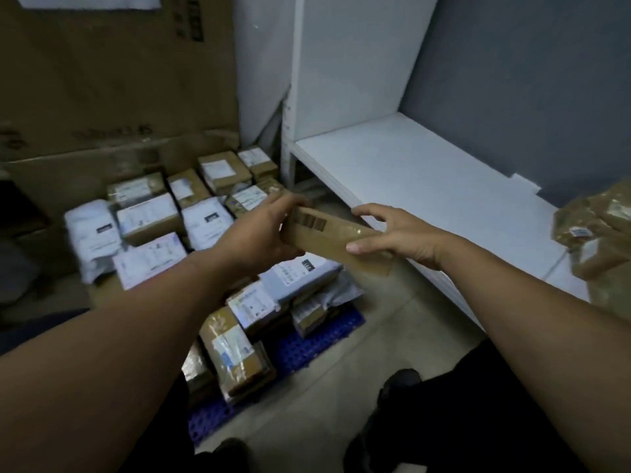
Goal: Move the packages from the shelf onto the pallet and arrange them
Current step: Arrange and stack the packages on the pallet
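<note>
Floor strip (392,336) parts shelf (426,186) from pallet (307,351) — left hand (259,233), right hand (399,233), fingers (370,212) curled, grip one package (336,238).

Noted matt brown cardboard on the long flat parcel (336,238), banded with glossy clear tape. Found blue moulded plastic, open-grid, in the pallet (314,348). Logged cardboard boxes (153,233) with white paper labels, and smooth, faintly shiny plastic mailers (90,233). Recorded smooth matt white board on the shelf (426,175); crinkled glossy wrap on the brown bundle (594,240) there.
</note>
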